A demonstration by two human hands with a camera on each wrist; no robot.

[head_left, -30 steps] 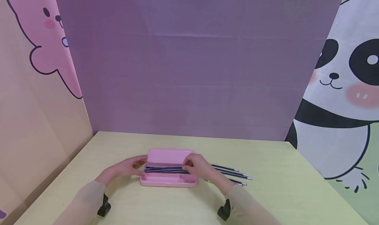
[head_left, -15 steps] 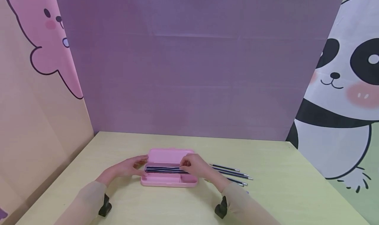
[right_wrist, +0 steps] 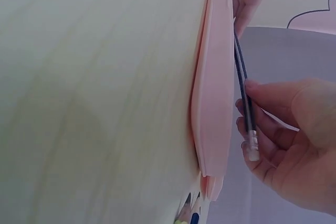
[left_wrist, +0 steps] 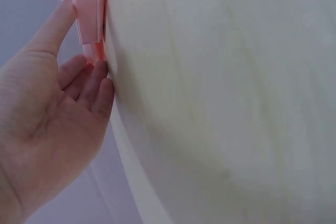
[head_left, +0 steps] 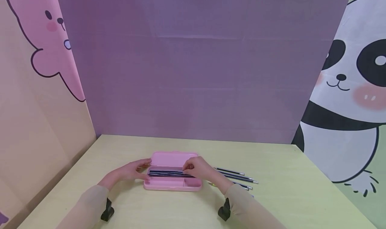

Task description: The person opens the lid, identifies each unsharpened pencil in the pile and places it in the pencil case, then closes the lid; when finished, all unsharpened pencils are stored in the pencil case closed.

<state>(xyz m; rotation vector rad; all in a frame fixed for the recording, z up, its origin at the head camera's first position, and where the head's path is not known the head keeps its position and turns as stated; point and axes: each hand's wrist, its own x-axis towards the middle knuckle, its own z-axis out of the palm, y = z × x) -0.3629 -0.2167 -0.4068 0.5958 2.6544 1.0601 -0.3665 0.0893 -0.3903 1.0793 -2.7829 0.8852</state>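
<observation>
An open pink pencil case [head_left: 163, 187] lies on the table, its lid [head_left: 173, 158] tipped back on the far side. Several dark striped pencils [head_left: 158, 172] lie in its long compartment. My left hand [head_left: 129, 170] touches the case's left end, thumb at the tray and relaxed fingers by the lid; the left wrist view shows the thumb against the pink wall [left_wrist: 89, 11]. Over the right end, my right hand [head_left: 199, 168] pinches a dark pencil [right_wrist: 253, 140] near its white eraser. That pencil slants down into the case, its far tip toward my left hand.
Several more dark pencils [head_left: 236, 176] lie right of the case, partly behind the right forearm, white ends pointing right. Sharpened tips [right_wrist: 187, 203] show near the case in the right wrist view. A purple panel [head_left: 193, 71] rises behind the table [head_left: 120, 142].
My right hand has moved slightly left over the case, and the pinched pencil now lies lower and more across the others. My left hand stays at the case's left end.
</observation>
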